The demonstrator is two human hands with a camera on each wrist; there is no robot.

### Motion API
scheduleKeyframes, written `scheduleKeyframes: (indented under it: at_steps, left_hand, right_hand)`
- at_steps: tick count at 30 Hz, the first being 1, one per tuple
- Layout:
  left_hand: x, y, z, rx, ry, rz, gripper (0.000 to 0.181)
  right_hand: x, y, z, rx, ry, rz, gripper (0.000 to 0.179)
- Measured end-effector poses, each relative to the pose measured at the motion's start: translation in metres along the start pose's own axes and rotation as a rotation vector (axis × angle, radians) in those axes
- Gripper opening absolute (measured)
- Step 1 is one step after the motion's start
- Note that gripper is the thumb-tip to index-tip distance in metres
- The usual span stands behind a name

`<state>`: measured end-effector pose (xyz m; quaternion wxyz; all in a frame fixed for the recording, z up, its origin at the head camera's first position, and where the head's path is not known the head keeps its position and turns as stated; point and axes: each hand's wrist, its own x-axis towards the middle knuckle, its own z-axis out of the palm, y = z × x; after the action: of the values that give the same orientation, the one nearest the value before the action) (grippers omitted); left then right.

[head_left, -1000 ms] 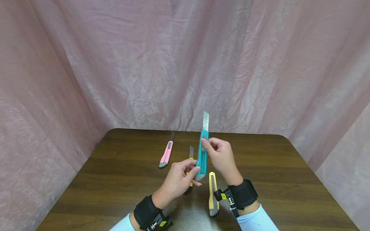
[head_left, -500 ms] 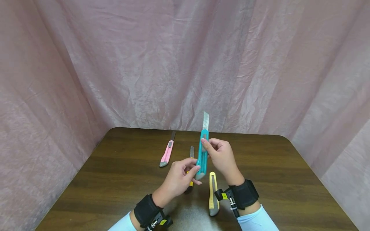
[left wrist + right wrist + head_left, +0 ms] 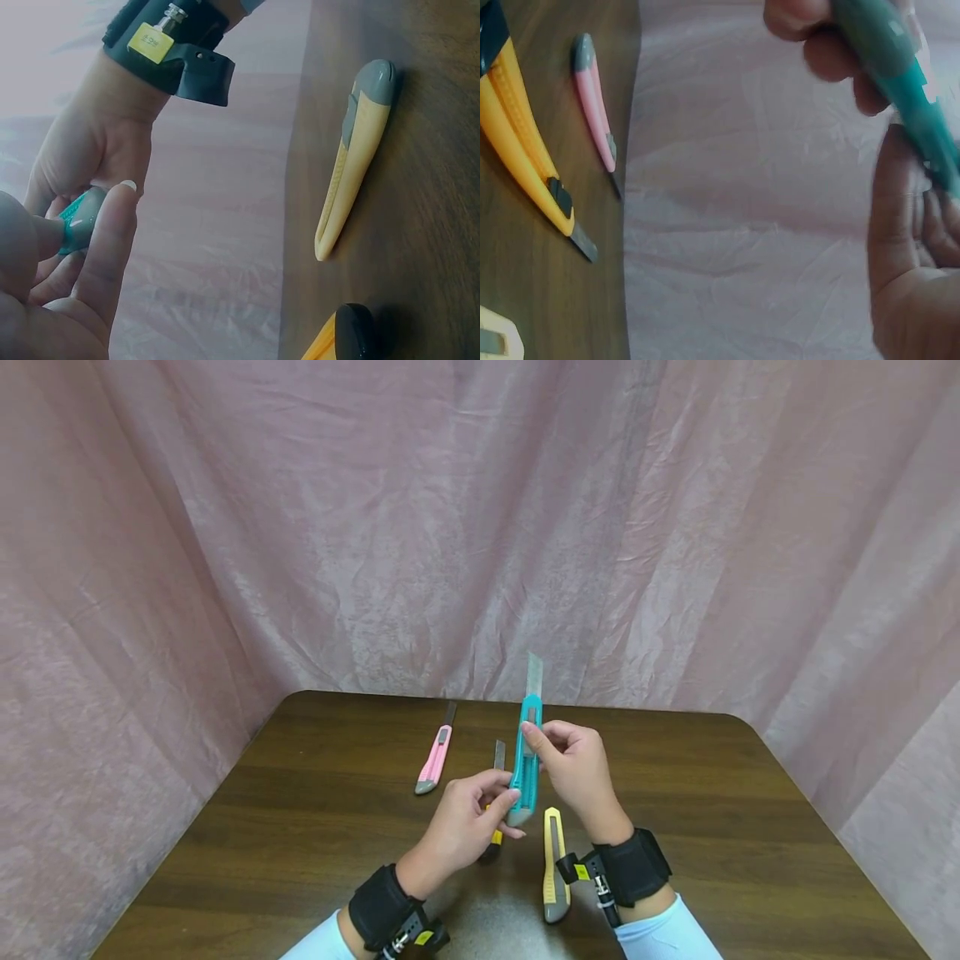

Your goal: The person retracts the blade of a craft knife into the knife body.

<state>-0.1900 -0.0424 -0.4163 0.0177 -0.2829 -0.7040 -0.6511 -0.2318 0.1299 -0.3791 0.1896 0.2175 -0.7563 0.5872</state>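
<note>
A teal utility knife (image 3: pixel 528 768) with a grey end cap is held up above the table, its blade (image 3: pixel 534 675) extended and pointing away. My left hand (image 3: pixel 467 818) pinches it near the grey end between thumb and fingers. Higher up the handle, my right hand (image 3: pixel 576 768) grips it, the thumb lying on the front face by the slider. In the left wrist view the grey end (image 3: pixel 88 214) shows between the fingers. The right wrist view has the teal handle (image 3: pixel 922 105) at upper right, with fingers of both hands on it.
On the brown table (image 3: pixel 300 827) lie a pink utility knife (image 3: pixel 434 760) and a yellow-and-black one (image 3: pixel 525 135), both with blades out. A pale yellow utility knife (image 3: pixel 554 868) with no blade showing lies by the right wrist. Behind hangs a pink curtain (image 3: pixel 375 527).
Both hands keep their hold on the teal utility knife in nearly the same place. The view has shifted very slightly; the knives on the table have not moved.
</note>
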Motion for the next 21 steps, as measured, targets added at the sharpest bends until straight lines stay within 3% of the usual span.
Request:
scheduleKeyframes:
  at_steps: [4, 7, 14, 21]
  left_hand:
    - [-0.001, 0.008, 0.001, 0.014, 0.013, -0.012, 0.019]
    - [-0.002, 0.014, 0.002, 0.018, 0.013, 0.000, 0.019]
    - [0.000, 0.003, -0.003, 0.007, 0.029, 0.010, 0.017]
    - [0.000, 0.001, -0.005, -0.015, 0.027, -0.005, 0.017]
  right_hand:
    - [-0.001, 0.000, 0.001, 0.033, 0.002, 0.044, 0.025]
    - [-0.001, 0.000, 0.003, -0.001, 0.009, 0.020, 0.024]
    - [-0.001, -0.003, 0.007, -0.026, 0.011, -0.052, 0.015]
    - [-0.001, 0.000, 0.007, 0.013, 0.017, 0.021, 0.025]
